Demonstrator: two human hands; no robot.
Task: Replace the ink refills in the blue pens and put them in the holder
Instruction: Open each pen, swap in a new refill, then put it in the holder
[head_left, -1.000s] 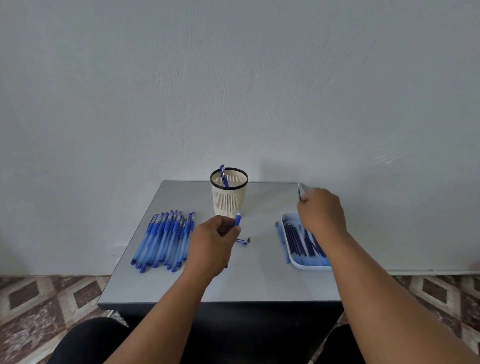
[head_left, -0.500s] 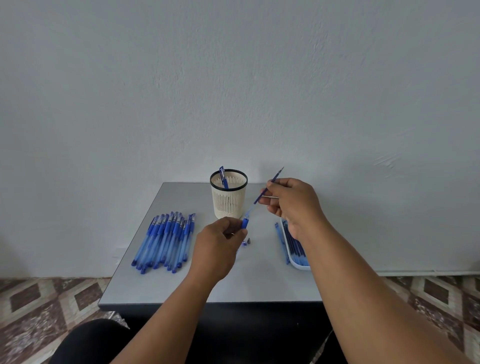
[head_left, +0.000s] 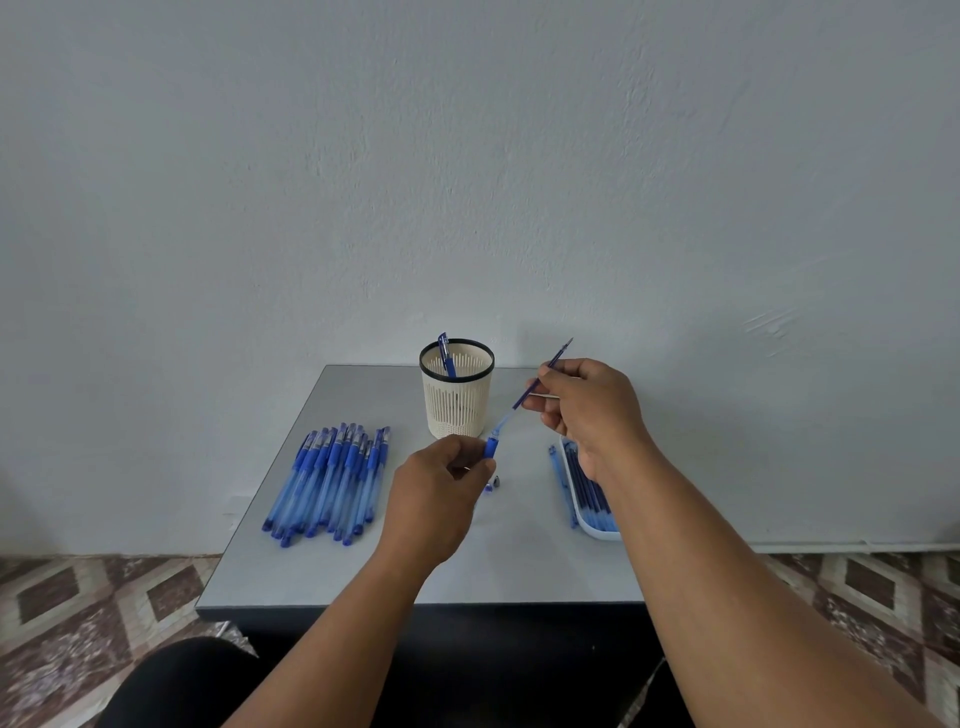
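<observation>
My left hand (head_left: 436, 499) grips a blue pen barrel (head_left: 491, 448) above the table's middle, its open end pointing up and right. My right hand (head_left: 592, 410) pinches a thin blue ink refill (head_left: 524, 396), whose lower end meets the barrel's mouth while its tip sticks up past my fingers. A cream mesh holder (head_left: 456, 400) with a black rim stands at the back with one blue pen (head_left: 445, 358) in it. Several capped blue pens (head_left: 332, 478) lie in a row on the left.
A white tray (head_left: 597, 530) of blue refills sits at the table's right edge, partly under my right forearm, with a loose refill (head_left: 563, 483) beside it. A small pen part (head_left: 492, 484) lies near my left hand. The grey table (head_left: 519, 561) stands against a white wall.
My right hand has come from the tray at the right with a refill and brought its lower end to the barrel held by my left hand.
</observation>
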